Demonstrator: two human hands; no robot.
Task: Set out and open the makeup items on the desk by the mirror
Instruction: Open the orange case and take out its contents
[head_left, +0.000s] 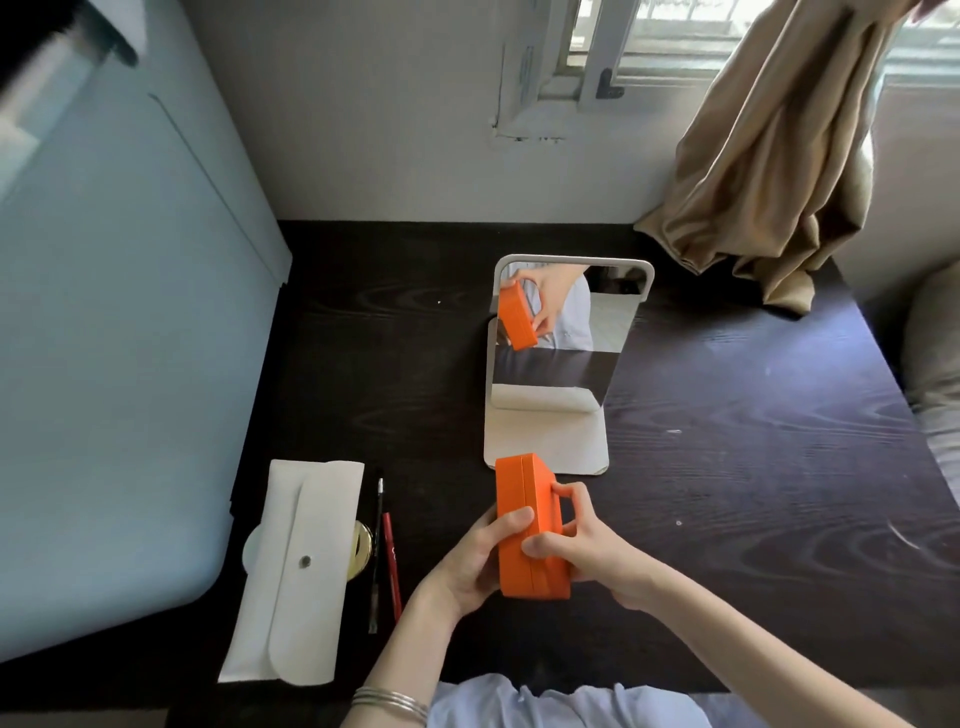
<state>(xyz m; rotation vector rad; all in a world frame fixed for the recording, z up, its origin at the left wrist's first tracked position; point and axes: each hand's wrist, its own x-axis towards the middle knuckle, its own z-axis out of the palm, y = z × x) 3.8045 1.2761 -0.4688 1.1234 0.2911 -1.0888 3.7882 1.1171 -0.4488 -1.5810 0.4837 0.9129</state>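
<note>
Orange case (524, 525) held on edge, long axis toward mirror (566, 332); gripped by left hand (475, 558) and right hand (587, 540), seam between thumbs.

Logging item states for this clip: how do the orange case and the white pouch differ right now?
The orange case is a rigid box held off the desk on edge by the left hand and right hand; the white pouch is soft and lies flat on the desk, untouched. The case is in front of the mirror; the pouch lies at the left, beside two pencils. Both look closed.
</note>
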